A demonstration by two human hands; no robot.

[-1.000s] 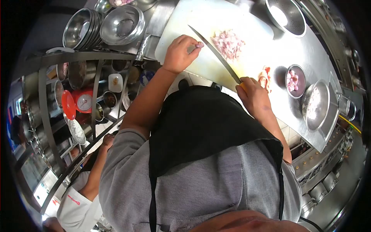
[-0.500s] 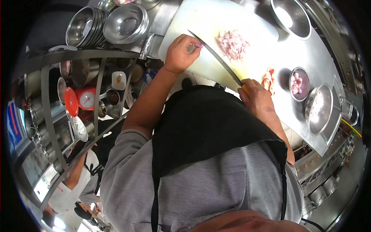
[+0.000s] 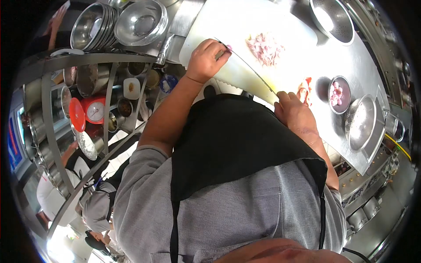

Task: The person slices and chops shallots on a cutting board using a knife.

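The knife (image 3: 253, 70) shows thinner than before — blade turned more edge-on — over the cutting board (image 3: 210, 26). The right hand (image 3: 296, 114) curls its fingers round the handle; the left hand (image 3: 205, 61) pinches a shallot piece (image 3: 229, 47) beside the blade.

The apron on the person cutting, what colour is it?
The apron is plain black, showing best in the head view.
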